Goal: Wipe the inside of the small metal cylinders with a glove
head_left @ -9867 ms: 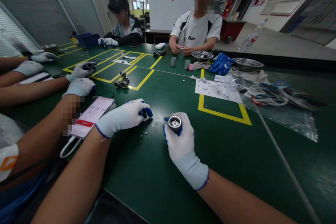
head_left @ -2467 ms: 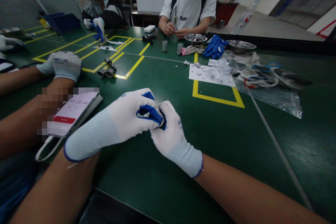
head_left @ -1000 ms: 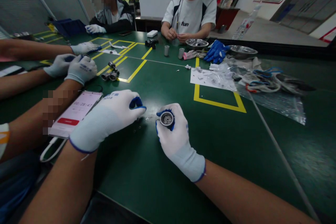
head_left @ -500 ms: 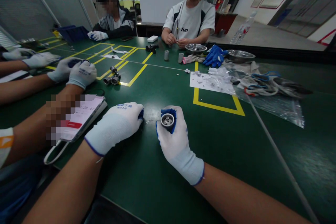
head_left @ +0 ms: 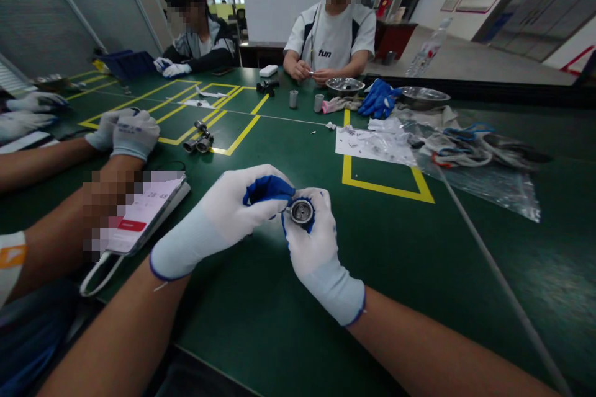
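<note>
My right hand [head_left: 317, 254], in a white glove with blue palm coating, is wrapped round a cylindrical metal part [head_left: 302, 213]. The part's round opening faces up towards me, and small recesses or pieces show inside it. Thumb and fingers pinched together, my gloved left hand [head_left: 228, 208] is right beside the part's left rim. Whatever it pinches is too small to make out. The left fingertips are at or very near the right glove; I cannot tell whether they touch the metal part.
A phone [head_left: 144, 205] lies left of my forearm, near a co-worker's gloved hands [head_left: 133, 133]. Ahead are joined metal cylinders [head_left: 200, 139], two grey cylinders [head_left: 293, 98], a metal bowl [head_left: 345, 85], blue gloves [head_left: 379, 99], paper [head_left: 351, 142] and plastic bags [head_left: 503, 195]. Two people sit opposite.
My left hand has lifted off the table and moved right to the cylindrical metal part, its fingers now pinched. My right hand stays nearly in place, still holding the part.
</note>
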### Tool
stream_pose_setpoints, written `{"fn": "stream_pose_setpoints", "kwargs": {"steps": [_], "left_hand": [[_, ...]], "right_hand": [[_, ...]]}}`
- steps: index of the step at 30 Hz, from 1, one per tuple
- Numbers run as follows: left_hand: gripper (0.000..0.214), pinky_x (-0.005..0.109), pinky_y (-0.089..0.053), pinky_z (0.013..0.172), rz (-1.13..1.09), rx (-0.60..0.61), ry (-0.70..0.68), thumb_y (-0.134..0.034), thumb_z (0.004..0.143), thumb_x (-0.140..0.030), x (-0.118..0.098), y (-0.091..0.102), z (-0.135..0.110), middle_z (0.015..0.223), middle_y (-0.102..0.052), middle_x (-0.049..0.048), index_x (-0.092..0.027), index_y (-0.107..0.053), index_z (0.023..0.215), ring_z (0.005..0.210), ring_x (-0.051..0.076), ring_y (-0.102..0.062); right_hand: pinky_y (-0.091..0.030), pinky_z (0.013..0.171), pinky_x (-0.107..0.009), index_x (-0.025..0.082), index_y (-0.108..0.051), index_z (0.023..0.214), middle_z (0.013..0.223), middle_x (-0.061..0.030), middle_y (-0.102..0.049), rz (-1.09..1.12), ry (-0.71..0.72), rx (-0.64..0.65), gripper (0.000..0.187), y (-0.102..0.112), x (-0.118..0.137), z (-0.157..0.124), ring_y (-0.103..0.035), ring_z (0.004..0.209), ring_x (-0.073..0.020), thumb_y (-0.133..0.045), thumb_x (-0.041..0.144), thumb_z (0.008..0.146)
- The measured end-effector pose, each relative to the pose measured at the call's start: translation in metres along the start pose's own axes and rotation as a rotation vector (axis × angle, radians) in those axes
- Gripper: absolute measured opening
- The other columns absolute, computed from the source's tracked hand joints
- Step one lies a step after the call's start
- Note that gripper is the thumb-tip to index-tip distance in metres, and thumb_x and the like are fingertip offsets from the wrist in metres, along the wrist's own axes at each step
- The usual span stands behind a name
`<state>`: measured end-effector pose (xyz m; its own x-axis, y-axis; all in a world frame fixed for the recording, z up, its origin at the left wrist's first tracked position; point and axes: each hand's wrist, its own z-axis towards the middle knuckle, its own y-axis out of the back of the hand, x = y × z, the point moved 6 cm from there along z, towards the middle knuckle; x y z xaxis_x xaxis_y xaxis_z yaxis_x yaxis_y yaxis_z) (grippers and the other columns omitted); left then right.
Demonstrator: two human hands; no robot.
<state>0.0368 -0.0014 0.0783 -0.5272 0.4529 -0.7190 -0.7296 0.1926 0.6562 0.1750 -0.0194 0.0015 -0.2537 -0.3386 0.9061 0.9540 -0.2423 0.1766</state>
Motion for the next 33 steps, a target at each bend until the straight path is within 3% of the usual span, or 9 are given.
{"fn": "stream_pose_setpoints", "kwargs": {"steps": [7,14,19,26,33], "left_hand": [[0.012,0.029,-0.059,0.079,-0.116,0.076,0.064,-0.075,0.088,-0.024,-0.004,-0.003,0.001,0.091,-0.08,0.0006,-0.018,-0.078,0.098,0.081,0.018,-0.073],[0.024,0.029,-0.06,0.083,-0.118,0.001,0.022,-0.079,0.085,-0.025,-0.001,0.004,0.0,0.1,-0.081,0.0028,-0.018,-0.079,0.108,0.088,0.019,-0.075],[0.018,0.033,-0.059,0.085,-0.094,-0.053,0.011,-0.079,0.084,-0.028,-0.002,0.007,-0.001,0.101,-0.079,0.0046,-0.018,-0.083,0.099,0.091,0.022,-0.073],[0.008,0.032,-0.053,0.075,-0.047,-0.028,0.03,-0.079,0.082,-0.027,-0.004,-0.007,0.003,0.09,-0.069,0.0018,-0.02,-0.08,0.079,0.082,0.019,-0.066],[0.008,0.031,-0.049,0.071,-0.099,-0.033,0.056,-0.079,0.081,-0.024,0.001,-0.013,0.004,0.084,-0.066,-0.0004,-0.018,-0.077,0.076,0.078,0.017,-0.064]], "right_hand": [[-0.058,0.082,-0.042,0.025,-0.057,0.094,0.1,-0.0048,-0.062,0.039,-0.014,0.068,0.013,0.001,0.001,0.0,-0.066,0.093,-0.0245,-0.063,0.016,0.088],[-0.058,0.086,-0.044,0.025,-0.056,0.092,0.102,-0.006,-0.062,0.068,-0.009,0.072,0.014,-0.002,0.003,0.001,-0.066,0.096,-0.0256,-0.063,0.014,0.085],[-0.058,0.083,-0.041,0.025,-0.055,0.092,0.1,-0.0052,-0.061,0.025,0.02,0.053,0.014,0.0,0.006,0.001,-0.065,0.093,-0.0242,-0.061,0.013,0.086],[-0.059,0.083,-0.043,0.026,-0.055,0.097,0.102,-0.0048,-0.059,-0.009,0.036,0.097,0.017,-0.002,0.006,-0.001,-0.064,0.093,-0.0245,-0.062,0.015,0.087],[-0.059,0.085,-0.044,0.025,-0.054,0.097,0.104,-0.0052,-0.057,-0.022,0.026,0.091,0.02,-0.004,0.005,-0.001,-0.064,0.095,-0.0248,-0.06,0.013,0.083]]}}
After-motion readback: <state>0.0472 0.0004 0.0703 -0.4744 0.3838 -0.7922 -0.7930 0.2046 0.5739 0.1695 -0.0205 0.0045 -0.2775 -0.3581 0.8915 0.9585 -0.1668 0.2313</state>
